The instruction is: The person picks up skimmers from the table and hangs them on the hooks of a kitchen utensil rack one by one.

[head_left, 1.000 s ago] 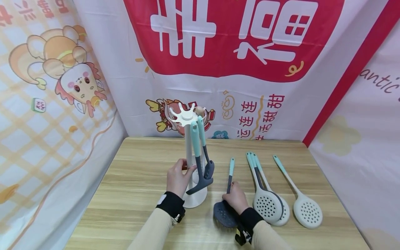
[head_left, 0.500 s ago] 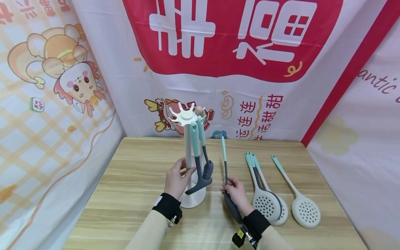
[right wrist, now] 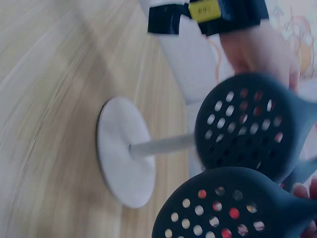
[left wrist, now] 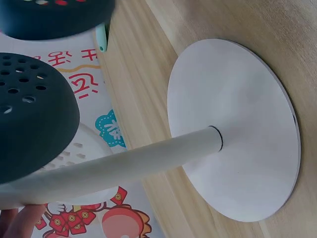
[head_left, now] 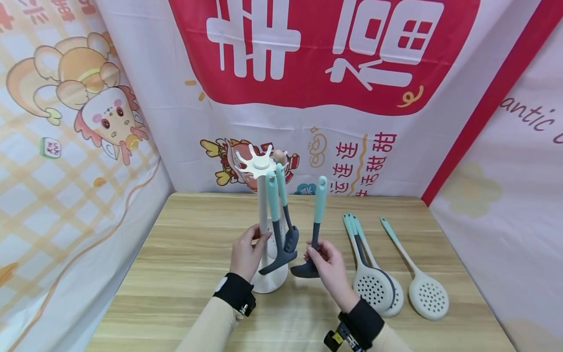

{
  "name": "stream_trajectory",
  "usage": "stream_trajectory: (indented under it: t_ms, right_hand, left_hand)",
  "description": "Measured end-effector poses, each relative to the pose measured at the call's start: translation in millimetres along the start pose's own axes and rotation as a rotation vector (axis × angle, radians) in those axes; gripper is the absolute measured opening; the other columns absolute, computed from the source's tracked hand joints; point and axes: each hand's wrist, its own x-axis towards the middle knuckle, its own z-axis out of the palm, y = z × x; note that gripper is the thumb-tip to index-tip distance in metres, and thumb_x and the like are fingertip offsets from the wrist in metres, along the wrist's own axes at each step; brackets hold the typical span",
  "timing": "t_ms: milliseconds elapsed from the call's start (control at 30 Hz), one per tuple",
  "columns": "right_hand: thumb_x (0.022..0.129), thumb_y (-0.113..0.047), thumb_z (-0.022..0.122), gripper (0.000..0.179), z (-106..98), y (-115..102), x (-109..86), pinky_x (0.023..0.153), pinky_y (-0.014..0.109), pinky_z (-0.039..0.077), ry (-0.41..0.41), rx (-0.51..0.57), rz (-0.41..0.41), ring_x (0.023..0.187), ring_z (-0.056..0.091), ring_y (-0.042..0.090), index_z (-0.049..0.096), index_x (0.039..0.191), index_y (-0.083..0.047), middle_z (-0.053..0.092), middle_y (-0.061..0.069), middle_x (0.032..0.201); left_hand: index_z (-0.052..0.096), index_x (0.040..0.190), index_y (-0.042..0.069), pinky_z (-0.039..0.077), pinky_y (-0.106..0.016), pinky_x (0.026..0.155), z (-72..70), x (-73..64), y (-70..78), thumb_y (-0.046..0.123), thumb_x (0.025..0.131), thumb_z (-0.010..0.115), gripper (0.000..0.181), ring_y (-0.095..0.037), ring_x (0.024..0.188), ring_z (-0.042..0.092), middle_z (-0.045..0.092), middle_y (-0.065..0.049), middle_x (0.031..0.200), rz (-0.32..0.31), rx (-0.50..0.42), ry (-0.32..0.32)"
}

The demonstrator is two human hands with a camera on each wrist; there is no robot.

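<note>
My left hand (head_left: 246, 256) grips the post (head_left: 262, 205) of a white utensil stand, its thumb and fingers on either side. The stand has a round base (left wrist: 233, 129) and a hooked top (head_left: 259, 165). A dark grey skimmer (head_left: 278, 262) with a mint handle hangs from it, with a dark slotted utensil (head_left: 291, 239) just behind. Part of a white perforated utensil (head_left: 272, 248) shows behind the post. To the stand's right, my right hand (head_left: 332, 271) pinches another dark skimmer (right wrist: 213, 208) low on its neck. That skimmer's mint handle (head_left: 320, 200) points up, beside the hanging ones.
On the wooden table (head_left: 189, 293), white skimmers (head_left: 374, 288) lie stacked at the right with a dark one between them. Farther right lies a single white skimmer (head_left: 428, 296). A printed cloth (head_left: 374, 161) hangs behind the table.
My right hand has lifted the dark skimmer off the table and turned it upright, bringing its head left towards the stand. My left hand stays on the post.
</note>
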Motion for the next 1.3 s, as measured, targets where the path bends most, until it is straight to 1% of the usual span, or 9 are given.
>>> stream_trajectory:
  t_ms: [200,333,433,600,733,867,1067,1200,1300]
  right_hand:
    - [0.097,-0.017,0.061,0.039,6.2,-17.4,-13.3,0.072,0.025,0.057,-0.001,-0.005,-0.173,0.077,0.065,0.019,0.064,0.124,0.011,0.066,0.014,0.088]
    - [0.098,-0.020,0.060,0.037,8.4,-26.5,-20.4,0.064,0.027,0.055,-0.002,-0.045,-0.292,0.070,0.063,0.023,0.066,0.118,0.009,0.065,0.013,0.083]
    - [0.097,-0.020,0.060,0.035,9.6,-31.6,-25.0,0.061,0.029,0.056,0.001,-0.075,-0.361,0.068,0.062,0.020,0.068,0.115,0.009,0.066,0.015,0.081]
    - [0.098,-0.016,0.059,0.035,11.8,-37.5,-29.8,0.058,0.036,0.057,0.008,-0.110,-0.453,0.066,0.062,0.017,0.067,0.121,0.009,0.068,0.014,0.080]
    - [0.098,-0.014,0.059,0.036,12.2,-41.6,-32.6,0.057,0.033,0.056,0.013,-0.115,-0.473,0.064,0.062,0.023,0.066,0.123,0.010,0.067,0.015,0.080]
    - [0.098,-0.014,0.058,0.038,11.8,-44.5,-35.2,0.057,0.030,0.055,0.011,-0.122,-0.468,0.064,0.061,0.022,0.065,0.126,0.011,0.067,0.017,0.080]
    - [0.098,-0.016,0.058,0.039,10.9,-44.1,-38.6,0.057,0.028,0.054,0.007,-0.146,-0.451,0.065,0.061,0.022,0.065,0.130,0.006,0.067,0.010,0.081]
    - [0.098,-0.019,0.058,0.041,11.0,-43.4,-39.6,0.059,0.028,0.055,0.003,-0.162,-0.445,0.069,0.061,0.015,0.065,0.131,0.005,0.066,0.003,0.082]
    - [0.098,-0.019,0.058,0.042,11.1,-43.0,-39.9,0.060,0.027,0.055,0.004,-0.170,-0.459,0.071,0.060,0.011,0.064,0.132,0.006,0.067,0.006,0.083]
  left_hand:
    - [0.072,0.109,-0.003,0.062,-0.042,0.072,2.3,0.2,3.8,0.026,0.090,0.070,0.035,-0.028,0.091,0.072,0.075,-0.014,0.096,-0.010,0.014,0.020]
    - [0.073,0.108,-0.003,0.062,-0.042,0.071,4.9,0.3,6.0,0.025,0.088,0.072,0.034,-0.028,0.089,0.073,0.076,-0.015,0.096,0.000,0.026,0.030]
    - [0.073,0.108,-0.002,0.062,-0.042,0.070,7.4,0.1,8.3,0.026,0.087,0.072,0.035,-0.028,0.088,0.073,0.076,-0.014,0.096,0.012,0.046,0.029]
    - [0.073,0.106,0.000,0.062,-0.039,0.068,11.4,-0.7,11.5,0.031,0.086,0.072,0.037,-0.026,0.086,0.073,0.077,-0.013,0.095,0.025,0.084,0.037]
    - [0.073,0.105,0.001,0.062,-0.041,0.069,13.6,-1.3,12.5,0.029,0.084,0.075,0.036,-0.026,0.086,0.073,0.077,-0.012,0.095,0.008,0.088,0.042]
    - [0.073,0.106,0.001,0.062,-0.045,0.071,14.6,-2.2,12.7,0.030,0.084,0.075,0.036,-0.025,0.085,0.073,0.077,-0.012,0.095,0.002,0.081,0.040]
    - [0.073,0.106,0.002,0.062,-0.045,0.070,15.1,-3.8,12.8,0.028,0.083,0.076,0.035,-0.024,0.084,0.072,0.077,-0.011,0.094,0.014,0.069,0.041]
    - [0.072,0.106,0.003,0.061,-0.046,0.071,15.4,-5.0,15.2,0.026,0.083,0.077,0.033,-0.023,0.083,0.072,0.077,-0.010,0.094,0.015,0.061,0.041]
    - [0.072,0.104,0.003,0.061,-0.048,0.072,15.9,-6.0,17.3,0.026,0.082,0.078,0.033,-0.022,0.081,0.071,0.076,-0.009,0.093,0.026,0.057,0.048]
